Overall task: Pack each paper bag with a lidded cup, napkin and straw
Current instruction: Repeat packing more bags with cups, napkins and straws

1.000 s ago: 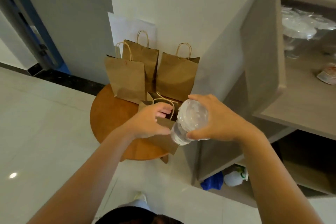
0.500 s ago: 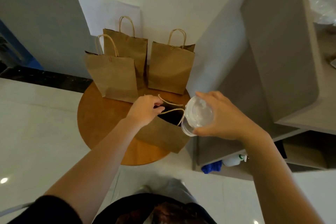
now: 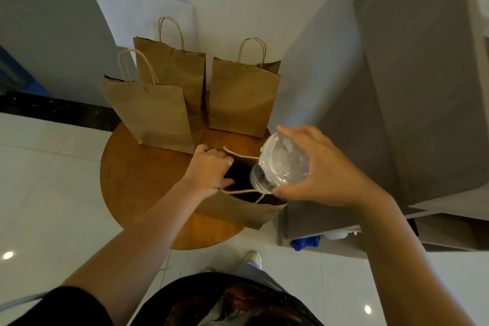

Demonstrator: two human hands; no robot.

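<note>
Evidently light and easily crushed, the lidded cup (image 3: 280, 167) is gripped round its rim by the right hand (image 3: 320, 169); the bag (image 3: 238, 206) mouth near the tabletop (image 3: 137, 180) front edge is pinched open by the left hand (image 3: 209, 169).

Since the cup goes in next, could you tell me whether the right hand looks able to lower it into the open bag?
Probably yes: the left hand holds the open bag wide, and the right hand has the lidded cup tilted at its unobstructed mouth.
</note>
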